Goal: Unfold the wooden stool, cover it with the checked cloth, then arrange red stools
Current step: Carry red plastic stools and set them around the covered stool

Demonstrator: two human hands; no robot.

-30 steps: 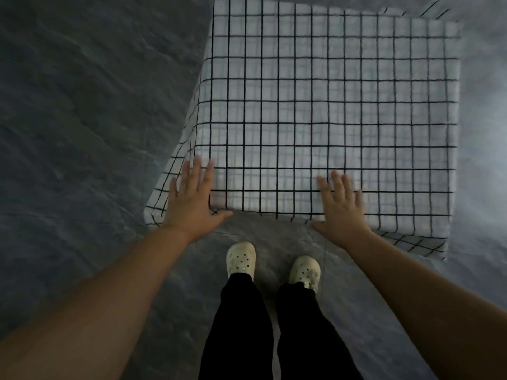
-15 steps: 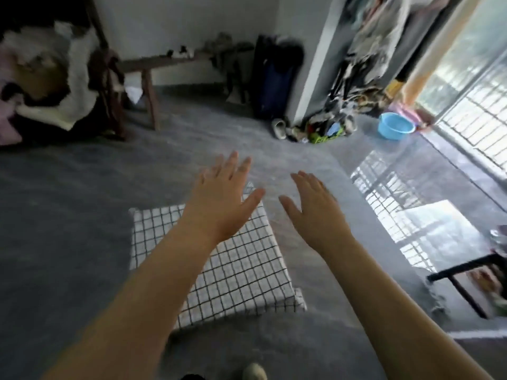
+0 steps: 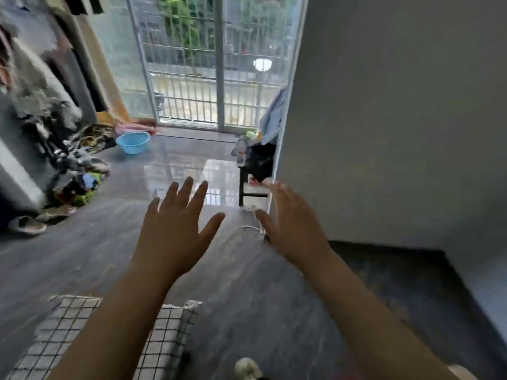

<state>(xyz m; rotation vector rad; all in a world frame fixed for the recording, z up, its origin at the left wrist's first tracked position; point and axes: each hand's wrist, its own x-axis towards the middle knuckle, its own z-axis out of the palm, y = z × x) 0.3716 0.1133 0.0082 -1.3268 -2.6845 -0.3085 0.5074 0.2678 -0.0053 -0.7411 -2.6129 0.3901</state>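
The person's left hand [image 3: 175, 231] and right hand [image 3: 293, 229] are bare, and both forearms are bare as far as they show. Just right of the checked cloth [image 3: 170, 335], at the bottom edge, is the rounded toe of an off-white shoe [image 3: 247, 369], blurred. A second pale toe [image 3: 462, 373] shows much farther right of the cloth.

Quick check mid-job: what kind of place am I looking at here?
Most likely a lived-in home, a room by a balcony: barred sliding glass doors, a round light-blue plastic basin on the glossy grey floor, and heaps of clothes along the left side.
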